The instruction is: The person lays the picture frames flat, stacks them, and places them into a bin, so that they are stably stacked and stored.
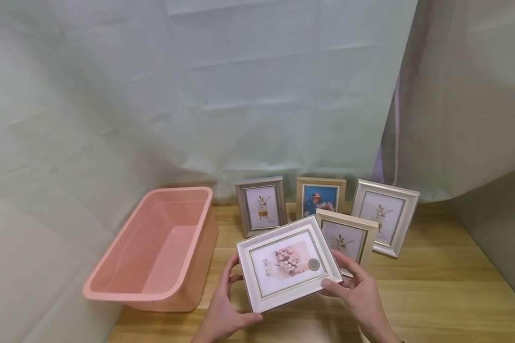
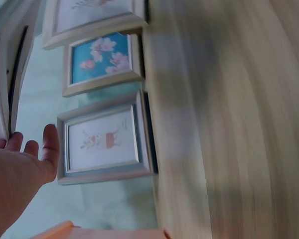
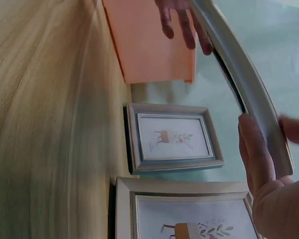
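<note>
Both hands hold the white picture frame (image 1: 289, 263): the left hand (image 1: 227, 305) supports its near-left side with fingers curved behind the edge, while the right hand (image 1: 360, 290) pinches the near-right corner between thumb and fingers. It hangs between them, tilted, print side up, above the table (image 1: 437, 281). The work looks well along, by my judgement: four frames stand upright beyond the hands, and only this fifth one is not set down. Past the left hand is the grey frame (image 1: 262, 208); between the hands and farther off, the gold frame (image 1: 321, 196); just beyond the right fingers, the cream frame (image 1: 345, 232); farther out to the right, the silver frame (image 1: 385, 216). The pink bin (image 1: 128, 296) sits left of the left hand

The held frame covers part of the cream one, which in turn hides the gold one's lower corner. Whether the right fingers touch the cream frame, I cannot tell. Both wrist views cut off their own hand, and the props behind the standing frames are out of sight
</note>
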A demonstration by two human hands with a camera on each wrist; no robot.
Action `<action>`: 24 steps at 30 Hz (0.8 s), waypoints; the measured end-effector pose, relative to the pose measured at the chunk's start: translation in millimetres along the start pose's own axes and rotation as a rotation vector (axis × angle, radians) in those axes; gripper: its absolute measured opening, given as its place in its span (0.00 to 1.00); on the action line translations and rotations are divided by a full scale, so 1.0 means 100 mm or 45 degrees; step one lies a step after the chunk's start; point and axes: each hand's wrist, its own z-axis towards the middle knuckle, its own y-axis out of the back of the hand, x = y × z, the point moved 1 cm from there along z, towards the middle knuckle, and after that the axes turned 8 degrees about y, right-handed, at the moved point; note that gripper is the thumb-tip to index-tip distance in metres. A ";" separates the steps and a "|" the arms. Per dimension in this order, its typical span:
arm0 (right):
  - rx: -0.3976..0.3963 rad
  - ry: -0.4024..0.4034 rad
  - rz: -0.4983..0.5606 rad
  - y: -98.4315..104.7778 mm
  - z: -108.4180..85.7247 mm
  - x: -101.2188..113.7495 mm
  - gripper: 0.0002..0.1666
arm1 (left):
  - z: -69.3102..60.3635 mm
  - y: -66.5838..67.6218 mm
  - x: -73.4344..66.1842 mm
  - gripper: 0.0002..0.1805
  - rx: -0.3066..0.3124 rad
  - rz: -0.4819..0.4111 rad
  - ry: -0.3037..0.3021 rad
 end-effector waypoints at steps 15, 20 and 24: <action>0.086 0.019 -0.368 -0.09 -0.02 -0.17 0.56 | -0.02 0.10 0.12 0.84 -0.023 0.425 0.148; 0.080 0.016 -0.433 -0.13 -0.04 -0.24 0.56 | -0.01 0.13 0.18 0.82 0.018 0.458 0.221; 0.082 0.054 -0.511 -0.16 -0.04 -0.29 0.55 | 0.01 0.17 0.22 0.81 0.064 0.478 0.274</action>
